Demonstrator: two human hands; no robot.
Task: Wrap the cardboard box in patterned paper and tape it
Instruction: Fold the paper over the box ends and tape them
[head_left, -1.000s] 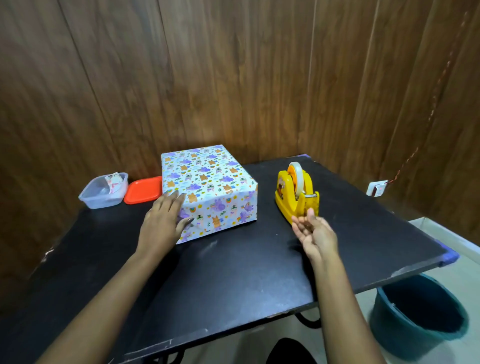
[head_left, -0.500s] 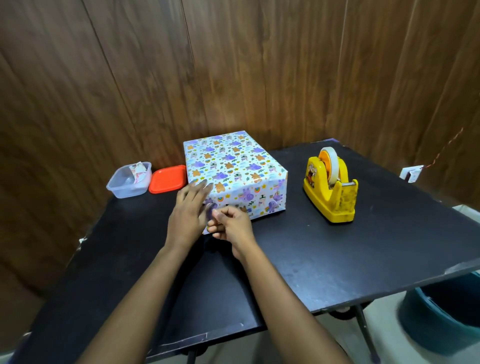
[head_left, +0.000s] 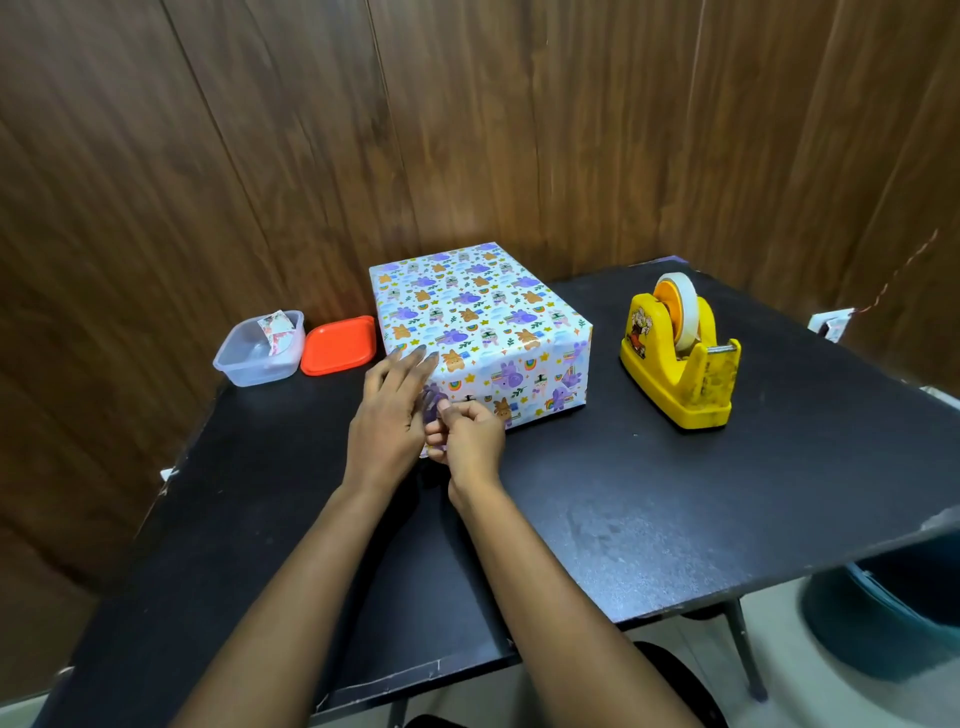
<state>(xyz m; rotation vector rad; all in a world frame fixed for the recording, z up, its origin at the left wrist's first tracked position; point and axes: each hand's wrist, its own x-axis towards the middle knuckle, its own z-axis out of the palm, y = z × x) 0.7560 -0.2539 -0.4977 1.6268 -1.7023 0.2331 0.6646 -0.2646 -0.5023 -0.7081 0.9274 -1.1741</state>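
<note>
Two hands meet at the near corner of the wrapped box (head_left: 478, 312) on the table (head_left: 649, 509), left hand (head_left: 387, 415) pressing flat, right hand (head_left: 467, 441) pinching something tiny, likely tape, to smooth down next.

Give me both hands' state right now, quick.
Left hand: open, fingers straight, pressing the wrapped box.
Right hand: closed, apparently pinching the paper flap at the box's near corner.
</note>
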